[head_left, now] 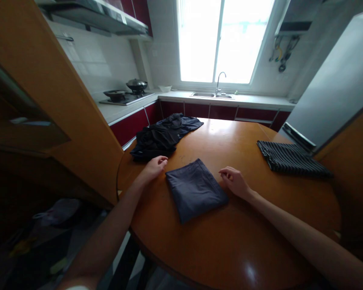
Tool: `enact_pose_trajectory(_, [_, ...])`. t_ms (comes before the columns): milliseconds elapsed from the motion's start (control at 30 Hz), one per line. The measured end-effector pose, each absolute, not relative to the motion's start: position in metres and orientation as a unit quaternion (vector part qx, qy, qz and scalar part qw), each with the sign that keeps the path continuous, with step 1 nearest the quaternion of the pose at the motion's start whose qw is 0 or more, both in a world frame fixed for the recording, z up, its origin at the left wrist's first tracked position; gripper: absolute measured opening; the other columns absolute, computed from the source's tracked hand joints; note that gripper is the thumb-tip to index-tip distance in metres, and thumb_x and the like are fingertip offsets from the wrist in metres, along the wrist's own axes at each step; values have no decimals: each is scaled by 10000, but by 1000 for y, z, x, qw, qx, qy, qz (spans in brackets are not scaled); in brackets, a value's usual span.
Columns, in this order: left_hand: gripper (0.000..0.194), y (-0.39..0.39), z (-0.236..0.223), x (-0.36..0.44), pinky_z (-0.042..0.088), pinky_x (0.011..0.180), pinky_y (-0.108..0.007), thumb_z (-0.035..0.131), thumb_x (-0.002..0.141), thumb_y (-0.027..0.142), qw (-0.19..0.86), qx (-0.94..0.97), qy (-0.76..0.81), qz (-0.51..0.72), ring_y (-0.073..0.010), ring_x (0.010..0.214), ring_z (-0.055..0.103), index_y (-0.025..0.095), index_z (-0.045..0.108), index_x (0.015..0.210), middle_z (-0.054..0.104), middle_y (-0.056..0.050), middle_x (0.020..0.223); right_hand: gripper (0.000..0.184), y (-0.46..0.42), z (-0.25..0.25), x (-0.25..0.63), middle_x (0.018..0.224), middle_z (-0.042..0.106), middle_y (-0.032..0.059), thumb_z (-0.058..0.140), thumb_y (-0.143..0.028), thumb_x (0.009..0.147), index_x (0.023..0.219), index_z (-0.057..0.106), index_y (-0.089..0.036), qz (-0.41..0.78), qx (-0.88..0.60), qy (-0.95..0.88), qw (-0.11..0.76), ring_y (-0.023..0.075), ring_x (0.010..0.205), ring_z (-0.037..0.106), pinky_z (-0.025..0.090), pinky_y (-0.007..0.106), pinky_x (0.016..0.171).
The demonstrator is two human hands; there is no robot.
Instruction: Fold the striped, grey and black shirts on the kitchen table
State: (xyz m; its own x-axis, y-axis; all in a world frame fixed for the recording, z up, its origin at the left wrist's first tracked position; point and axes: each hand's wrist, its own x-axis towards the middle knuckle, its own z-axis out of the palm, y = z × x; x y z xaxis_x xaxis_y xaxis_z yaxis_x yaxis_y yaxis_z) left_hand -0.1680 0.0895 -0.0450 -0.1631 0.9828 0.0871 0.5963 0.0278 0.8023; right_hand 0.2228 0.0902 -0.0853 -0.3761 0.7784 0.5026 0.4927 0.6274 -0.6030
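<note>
A dark grey-blue cloth garment (196, 189), folded into a flat square, lies on the brown wooden table (230, 245). My left hand (154, 167) is just off its upper left corner, with loosely bent fingers a little apart and nothing in them. On the other side, my right hand (234, 181) hovers near the square's right edge, its thumb and curled fingers apart and holding nothing. A loose heap of black clothing (161, 139) lies beyond my left hand. To the far right rests a folded black-and-white striped garment (290, 158).
Orange-brown wooden panels (75, 100) stand close on the left. Behind the table runs a white counter (181, 93) with a sink (203, 95), a gas stove (130, 98) and pans. A pale fridge (329, 84) rises at the right.
</note>
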Motion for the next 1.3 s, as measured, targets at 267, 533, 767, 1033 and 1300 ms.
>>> enact_pose_trajectory(267, [420,12,-58,-140,567,895,-375,545,887,407,107,642,632,421,-233,1037,647,212,633,1248,570,-99,1242,187,192,-57,128,996,756,70,643,-250,898,1014,775,-186,251,-356,-877,205,192,888,672,514,281,786])
enact_pose_trajectory(533, [293,-15,-46,-141,567,896,-360,500,928,342,118,650,613,434,-224,1042,659,235,656,1152,644,-72,1184,102,229,-43,91,721,758,25,830,-260,718,742,787,-170,321,-329,-886,57,153,638,651,459,220,589])
enact_pose_trajectory(767, [268,-7,-35,-123,558,915,-380,491,929,337,144,675,582,431,-242,1090,649,249,664,1114,668,-74,1163,155,224,-40,142,676,737,2,792,-306,695,719,775,-154,337,-346,-872,79,139,619,622,439,214,566])
enact_pose_trajectory(1033, [350,24,-37,-90,514,994,-407,492,959,376,159,733,543,379,-252,1113,638,217,645,1230,661,-99,1237,189,169,-62,278,672,736,74,734,-327,744,692,744,-145,251,-567,-751,226,184,616,648,429,253,534])
enact_pose_trajectory(1300, [581,112,-56,-61,506,585,-263,546,874,650,422,717,478,282,-159,703,625,154,689,1140,736,-100,1063,122,33,-76,328,737,759,78,699,-334,752,745,713,-213,343,-618,-668,231,212,623,693,487,279,540])
